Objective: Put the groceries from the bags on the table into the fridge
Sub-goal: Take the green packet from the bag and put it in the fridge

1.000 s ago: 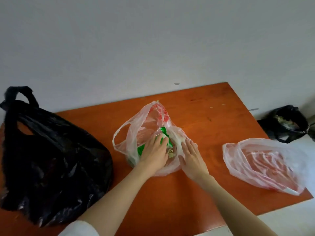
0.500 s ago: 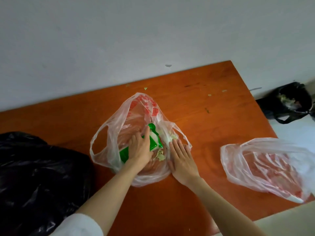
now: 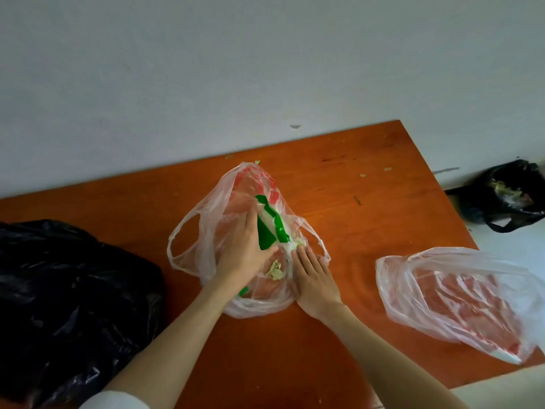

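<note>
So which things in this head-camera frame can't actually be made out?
- Black bag, head view: opaque plastic hides its contents, and the left edge cuts it off.
- Green-and-white package: the left hand and the clear bag's film cover most of it.
- Second clear bag: motion-blurred.
- Fridge: not in frame.

3 bags lie on the orange table (image 3: 368,219): a crumpled black bag (image 3: 67,305) at the left, a clear bag with red print (image 3: 250,299) in the middle, and a second clear red-printed bag (image 3: 454,299) flat at the right edge. The middle bag lies open, holding a green-and-white packet (image 3: 269,228) and pale leaf scraps (image 3: 275,271).
</note>
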### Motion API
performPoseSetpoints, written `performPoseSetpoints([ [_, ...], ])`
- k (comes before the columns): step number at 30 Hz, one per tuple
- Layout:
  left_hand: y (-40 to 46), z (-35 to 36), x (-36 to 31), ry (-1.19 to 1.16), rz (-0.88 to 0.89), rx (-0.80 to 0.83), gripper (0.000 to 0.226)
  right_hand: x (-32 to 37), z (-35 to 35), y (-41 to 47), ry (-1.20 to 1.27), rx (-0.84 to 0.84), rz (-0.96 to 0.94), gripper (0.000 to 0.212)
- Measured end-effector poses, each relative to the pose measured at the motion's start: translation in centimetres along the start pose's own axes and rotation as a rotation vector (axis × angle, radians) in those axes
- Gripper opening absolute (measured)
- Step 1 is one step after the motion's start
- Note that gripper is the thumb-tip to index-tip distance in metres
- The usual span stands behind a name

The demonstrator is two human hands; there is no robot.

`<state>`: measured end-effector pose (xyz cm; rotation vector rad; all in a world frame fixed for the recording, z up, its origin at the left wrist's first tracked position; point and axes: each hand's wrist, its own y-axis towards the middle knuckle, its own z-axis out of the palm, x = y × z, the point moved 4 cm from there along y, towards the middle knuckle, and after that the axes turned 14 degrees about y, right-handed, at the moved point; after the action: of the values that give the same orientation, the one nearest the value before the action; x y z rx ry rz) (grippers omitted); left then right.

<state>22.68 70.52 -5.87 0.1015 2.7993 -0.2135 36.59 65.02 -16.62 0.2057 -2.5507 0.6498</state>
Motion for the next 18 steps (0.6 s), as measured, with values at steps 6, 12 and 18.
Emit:
performPoseSetpoints([
  [6, -0.5, -4.4, -0.6, -0.269, -0.049, -0.188, 0.073, 0.8, -2.1, 0.3, 0.237, 0.037, 0.004, 0.056],
  [12, -1.7, -9.5, -1.2, -0.618, -0.096, -0.307, 0.050, 4.2, -8.2, -2.6, 0.521, -0.298, -0.081, 0.041],
  [18, -2.9, -10.9, -3.5, -0.823, -0.062, -0.236, 0.050, 8.3, -11.0, -8.7, 0.981, -0.298, -0.191, 0.048],
])
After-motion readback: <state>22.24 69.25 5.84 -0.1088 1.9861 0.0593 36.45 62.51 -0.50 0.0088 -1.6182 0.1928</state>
